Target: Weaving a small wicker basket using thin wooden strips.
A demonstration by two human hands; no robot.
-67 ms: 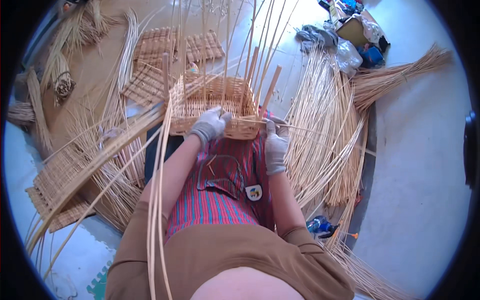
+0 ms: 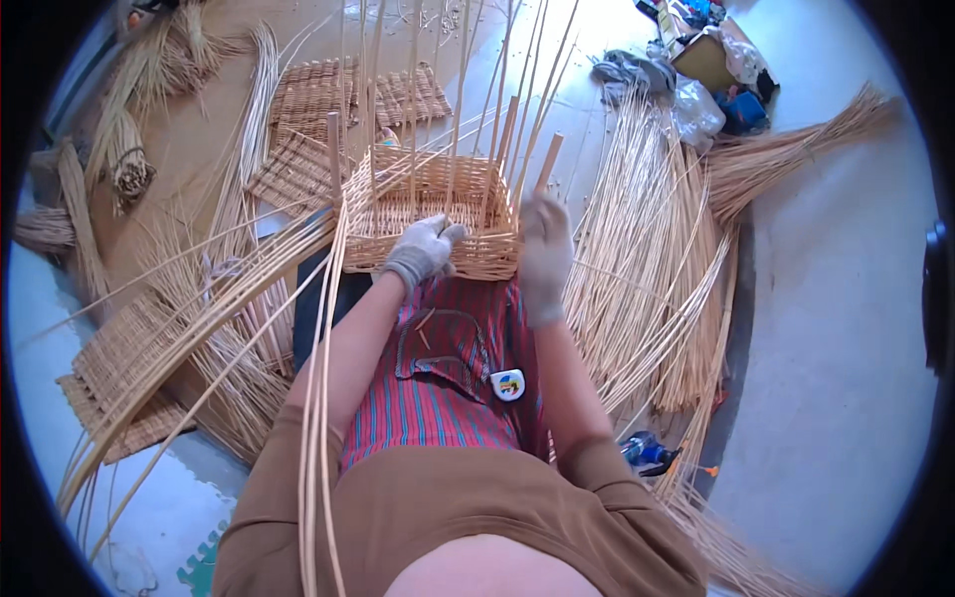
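A half-woven rectangular wicker basket (image 2: 492, 257) rests at my lap, with wooden corner posts and tall thin stakes rising from its walls. My left hand (image 2: 426, 247), in a pale work glove, is closed over the near wall of the basket, thumb toward the inside. At the basket's right near corner, beside a wooden post (image 2: 550, 159), is my gloved right hand (image 2: 546, 249). It is blurred, with fingers curled in; what they hold is hidden. Long loose strands (image 2: 320, 398) run from the basket's left corner down over my left arm.
Large bundles of cane strands (image 2: 647, 259) lie to the right. Woven panels (image 2: 313, 92) are on the floor beyond the basket, another woven panel (image 2: 129, 348) at left. A blue-capped bottle (image 2: 645, 453) stands by my right elbow. Plastic bags (image 2: 696, 109) are piled far right.
My right hand has moved up toward the corner post; it was pinching a thin strand along the near rim. My left hand keeps its place on the wall.
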